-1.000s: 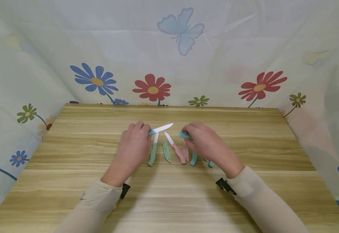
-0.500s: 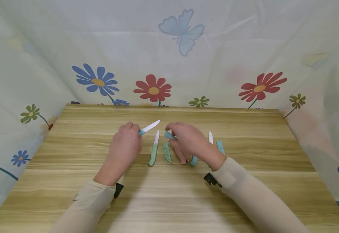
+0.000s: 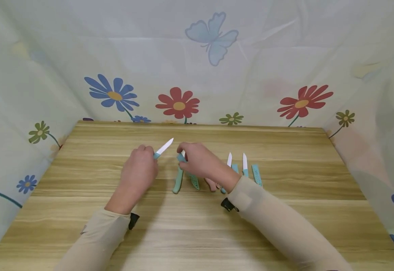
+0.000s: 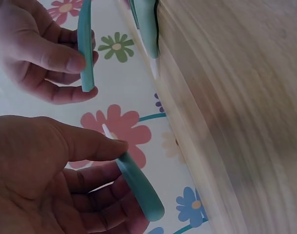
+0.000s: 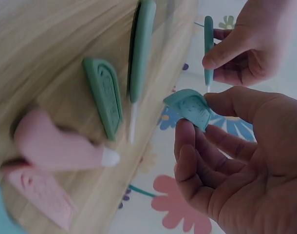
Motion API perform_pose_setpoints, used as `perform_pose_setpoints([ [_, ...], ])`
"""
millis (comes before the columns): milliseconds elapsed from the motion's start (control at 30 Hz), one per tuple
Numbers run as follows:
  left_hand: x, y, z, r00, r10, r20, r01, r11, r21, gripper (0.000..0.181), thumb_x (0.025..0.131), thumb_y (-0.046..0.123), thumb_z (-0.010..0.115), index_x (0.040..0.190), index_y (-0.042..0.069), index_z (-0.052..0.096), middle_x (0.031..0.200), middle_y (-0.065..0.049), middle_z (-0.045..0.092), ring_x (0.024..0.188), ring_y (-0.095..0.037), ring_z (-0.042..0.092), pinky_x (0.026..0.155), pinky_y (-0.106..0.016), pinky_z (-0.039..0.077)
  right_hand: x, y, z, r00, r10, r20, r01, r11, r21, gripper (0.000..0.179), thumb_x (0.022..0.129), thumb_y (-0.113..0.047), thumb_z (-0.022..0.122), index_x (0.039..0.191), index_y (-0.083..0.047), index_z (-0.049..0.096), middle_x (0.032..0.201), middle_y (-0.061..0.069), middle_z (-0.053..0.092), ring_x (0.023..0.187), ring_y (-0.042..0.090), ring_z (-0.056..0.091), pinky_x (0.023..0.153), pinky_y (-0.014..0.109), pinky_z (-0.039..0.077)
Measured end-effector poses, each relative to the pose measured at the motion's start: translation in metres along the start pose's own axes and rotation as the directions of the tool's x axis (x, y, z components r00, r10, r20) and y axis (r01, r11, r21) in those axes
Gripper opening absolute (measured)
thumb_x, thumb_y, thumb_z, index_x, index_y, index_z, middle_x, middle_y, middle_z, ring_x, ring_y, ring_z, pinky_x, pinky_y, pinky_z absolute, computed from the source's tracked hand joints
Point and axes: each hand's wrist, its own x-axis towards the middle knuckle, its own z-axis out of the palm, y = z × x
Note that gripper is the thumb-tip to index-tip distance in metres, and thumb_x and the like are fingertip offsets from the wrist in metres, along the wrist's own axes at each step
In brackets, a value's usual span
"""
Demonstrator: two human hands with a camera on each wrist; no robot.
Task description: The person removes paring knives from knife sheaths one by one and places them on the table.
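Observation:
My left hand point(image 3: 139, 165) grips a small paring knife point(image 3: 165, 147) by its blue-green handle, the white blade slanting up and to the right. In the left wrist view the thumb lies on the handle point(image 4: 141, 187). To the right, my right hand point(image 3: 198, 160) pinches a matching blade sheath point(image 5: 191, 108) between thumb and fingers, above the table. Knife and sheath are apart. Below the right hand lie a green knife point(image 3: 178, 180), its blade hidden in the head view, and a green sheath point(image 3: 195, 182).
On the wooden table point(image 3: 197, 233), a pink knife point(image 5: 56, 146) and pink sheath point(image 5: 41, 195) lie partly under the right forearm. Farther right are two blue knives, one point(image 3: 245, 162) beside a blue sheath point(image 3: 257, 175). A flowered cloth point(image 3: 132, 56) hangs behind.
Both hands have moved left, the left with the knife and the right with the sheath. The blue knives and sheaths at the right have come into view from behind the right arm.

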Motion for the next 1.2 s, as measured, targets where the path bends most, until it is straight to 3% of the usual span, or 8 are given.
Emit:
perform_pose_setpoints([
  [233, -0.002, -0.004, 0.001, 0.999, -0.026, 0.034, 0.026, 0.999, -0.026, 0.014, 0.097, 0.002, 0.066, 0.099, -0.011, 0.061, 0.087, -0.021, 0.058, 0.076, -0.035, 0.061, 0.065, -0.049, 0.057, 0.014, -0.011, 0.011, 0.994, 0.110, 0.019, -0.112, 0.985, 0.134, 0.038, 0.099, -0.017, 0.073, 0.131, -0.001, 0.062, 0.069, 0.002, 0.061, 0.054, 0.011, 0.052, 0.052, 0.025, 0.044],
  [367, -0.002, -0.006, 0.003, 0.998, -0.032, 0.044, 0.034, 0.998, -0.047, 0.014, 0.097, 0.002, 0.064, 0.097, -0.011, 0.059, 0.086, -0.023, 0.059, 0.078, -0.040, 0.064, 0.069, -0.054, 0.057, 0.023, -0.018, 0.018, 0.989, 0.147, 0.022, -0.149, 0.977, 0.150, 0.036, 0.098, -0.017, 0.074, 0.129, -0.002, 0.063, 0.065, -0.001, 0.055, 0.055, 0.012, 0.051, 0.053, 0.024, 0.045],
  [567, -0.002, -0.010, 0.008, 0.995, -0.059, 0.081, 0.066, 0.994, -0.084, 0.013, 0.095, 0.001, 0.060, 0.095, -0.011, 0.057, 0.087, -0.024, 0.058, 0.078, -0.039, 0.063, 0.070, -0.055, 0.056, 0.034, -0.029, 0.030, 0.979, 0.204, 0.010, -0.204, 0.973, 0.111, 0.028, 0.095, -0.018, 0.077, 0.116, -0.003, 0.067, 0.089, 0.002, 0.064, 0.074, 0.015, 0.059, 0.061, 0.025, 0.050],
  [667, -0.001, -0.011, 0.011, 0.992, -0.071, 0.102, 0.081, 0.992, -0.097, 0.013, 0.095, 0.002, 0.059, 0.095, -0.011, 0.057, 0.087, -0.024, 0.058, 0.076, -0.035, 0.061, 0.068, -0.052, 0.055, 0.039, -0.034, 0.035, 0.971, 0.241, 0.011, -0.241, 0.966, 0.097, 0.025, 0.094, -0.020, 0.079, 0.110, -0.005, 0.066, 0.092, 0.004, 0.066, 0.075, 0.015, 0.062, 0.060, 0.026, 0.052],
  [900, 0.001, -0.012, 0.016, 0.987, -0.091, 0.135, 0.102, 0.992, -0.077, 0.012, 0.096, 0.000, 0.057, 0.097, -0.011, 0.057, 0.091, -0.025, 0.060, 0.083, -0.037, 0.063, 0.076, -0.054, 0.056, 0.047, -0.043, 0.047, 0.953, 0.300, 0.053, -0.304, 0.941, 0.149, 0.019, 0.095, -0.018, 0.079, 0.090, -0.007, 0.065, 0.073, 0.006, 0.068, 0.056, 0.016, 0.067, 0.050, 0.028, 0.055],
  [1200, 0.002, -0.013, 0.015, 0.979, -0.100, 0.179, 0.114, 0.991, -0.072, 0.005, 0.094, -0.003, 0.057, 0.090, -0.007, 0.057, 0.084, -0.021, 0.060, 0.075, -0.031, 0.060, 0.067, -0.048, 0.056, 0.053, -0.046, 0.055, 0.948, 0.307, 0.079, -0.312, 0.948, 0.059, 0.024, 0.094, -0.007, 0.070, 0.070, -0.006, 0.068, 0.053, 0.002, 0.062, 0.043, 0.013, 0.060, 0.042, 0.026, 0.051],
])
